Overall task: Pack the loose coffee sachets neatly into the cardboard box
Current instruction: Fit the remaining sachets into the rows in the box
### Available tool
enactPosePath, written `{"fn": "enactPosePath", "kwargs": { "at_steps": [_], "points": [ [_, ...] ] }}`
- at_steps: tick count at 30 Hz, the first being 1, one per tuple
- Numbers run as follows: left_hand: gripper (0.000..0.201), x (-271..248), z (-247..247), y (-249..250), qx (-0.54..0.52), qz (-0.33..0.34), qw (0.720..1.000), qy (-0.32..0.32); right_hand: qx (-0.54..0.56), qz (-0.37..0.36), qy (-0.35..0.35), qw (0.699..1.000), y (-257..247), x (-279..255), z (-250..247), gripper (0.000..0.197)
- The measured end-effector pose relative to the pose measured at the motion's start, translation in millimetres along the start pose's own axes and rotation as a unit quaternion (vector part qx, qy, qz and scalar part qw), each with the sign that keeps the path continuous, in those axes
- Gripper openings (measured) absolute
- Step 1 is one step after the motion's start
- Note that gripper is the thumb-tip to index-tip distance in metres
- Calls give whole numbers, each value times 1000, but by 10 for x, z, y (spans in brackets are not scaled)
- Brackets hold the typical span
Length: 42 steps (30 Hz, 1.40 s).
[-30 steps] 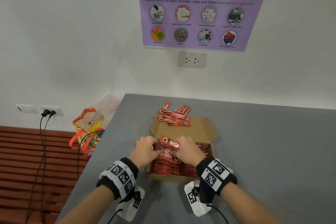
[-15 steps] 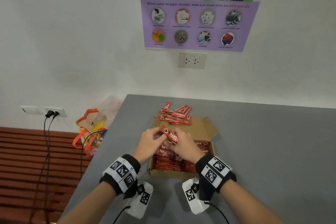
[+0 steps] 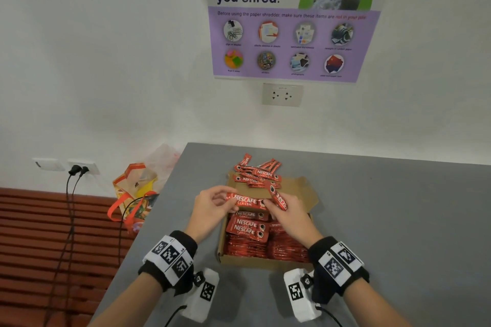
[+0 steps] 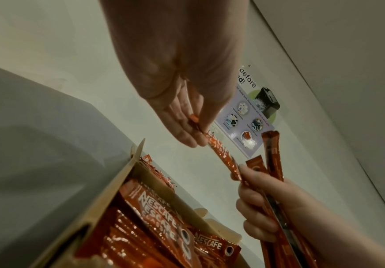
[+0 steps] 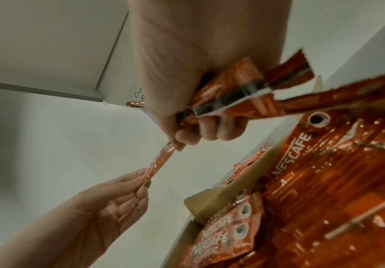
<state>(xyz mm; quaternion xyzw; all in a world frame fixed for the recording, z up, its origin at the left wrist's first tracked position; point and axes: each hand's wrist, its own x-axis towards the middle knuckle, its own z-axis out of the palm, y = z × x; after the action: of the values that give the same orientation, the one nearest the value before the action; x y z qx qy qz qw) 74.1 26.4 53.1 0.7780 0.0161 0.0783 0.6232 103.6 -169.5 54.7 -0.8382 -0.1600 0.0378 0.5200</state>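
An open cardboard box (image 3: 265, 263) on the grey table holds rows of red coffee sachets (image 3: 247, 231). Above it, both hands hold one red sachet (image 3: 245, 200) level: my left hand (image 3: 212, 207) pinches its left end, my right hand (image 3: 287, 212) pinches its right end. The right hand also grips a few more sachets (image 3: 279, 198) in its curled fingers. In the left wrist view the shared sachet (image 4: 221, 154) runs between the left fingertips (image 4: 187, 137) and the right hand (image 4: 262, 199). The right wrist view shows the gripped bundle (image 5: 244, 94) and the box (image 5: 209, 197) below.
A loose pile of sachets (image 3: 259, 174) lies on the box's back flap (image 3: 300, 188) and the table (image 3: 398, 220) behind it. A colourful bag (image 3: 135, 194) sits off the table's left edge, by a wall socket with black cables (image 3: 74, 175).
The hands have lifted out of the box; the sachet held between them turned from slanted to level and now sits higher, stretched between both hands.
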Motion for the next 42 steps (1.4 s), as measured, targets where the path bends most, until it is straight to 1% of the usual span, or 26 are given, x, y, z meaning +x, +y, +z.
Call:
{"fn": "enactPosePath", "kwargs": {
  "at_steps": [2,5,9,11,13,15,17,20,22,24,26,27,28,31,32,34,36,37,40,42],
  "points": [
    [15,-9,-20,-37,19,-5,1000,-17,-14,10,-3,1000,38,-7,-4,21],
    [12,-15,-52,-100,102,-15,993,-52,-49,24,-44,998,99,-22,-29,17],
    [12,-40,-95,-209,189,-35,973,-126,-109,70,-142,981,143,-58,-19,19],
    [15,-54,-104,-275,221,-38,964,-144,-142,83,-169,972,127,-67,12,21],
    [16,-59,-92,-323,269,-37,950,-155,-170,89,-180,965,109,-63,52,17],
    [14,-60,-81,-349,303,-31,940,-154,-185,92,-184,961,83,-50,73,13],
    [7,-69,-71,-345,307,-28,939,-153,-184,97,-191,959,45,-31,66,17],
    [8,-86,-47,-350,317,-26,937,-148,-190,109,-220,951,-31,-8,18,20],
    [17,-91,-35,-371,340,-16,932,-124,-196,119,-240,943,-43,-19,-12,21],
    [32,-83,-25,-396,327,-14,940,-96,-207,125,-242,940,-25,-42,-47,17],
    [42,-79,-11,-385,308,-21,947,-91,-210,126,-243,939,-9,-71,-76,14],
    [44,-72,-3,-378,306,-24,947,-95,-213,127,-244,938,-13,-78,-85,12],
    [44,-61,10,-378,306,-22,946,-99,-217,127,-244,937,-13,-82,-84,12],
    [41,-21,35,-386,316,-16,944,-93,-231,130,-236,935,6,-79,-23,25],
    [40,1,40,-390,315,-15,945,-88,-235,127,-230,936,21,-76,4,26],
    [37,32,40,-385,315,-11,945,-82,-246,118,-223,936,41,-64,56,26],
    [33,38,42,-351,312,-5,947,-77,-257,112,-221,934,43,-56,92,20],
    [32,35,41,-342,311,2,947,-74,-261,112,-216,934,49,-54,106,21],
    [26,0,28,-331,314,41,946,-63,-255,124,-206,936,113,-36,121,33],
    [21,-18,16,-352,328,73,938,-81,-234,130,-197,943,149,-18,95,35]
  ]
}}
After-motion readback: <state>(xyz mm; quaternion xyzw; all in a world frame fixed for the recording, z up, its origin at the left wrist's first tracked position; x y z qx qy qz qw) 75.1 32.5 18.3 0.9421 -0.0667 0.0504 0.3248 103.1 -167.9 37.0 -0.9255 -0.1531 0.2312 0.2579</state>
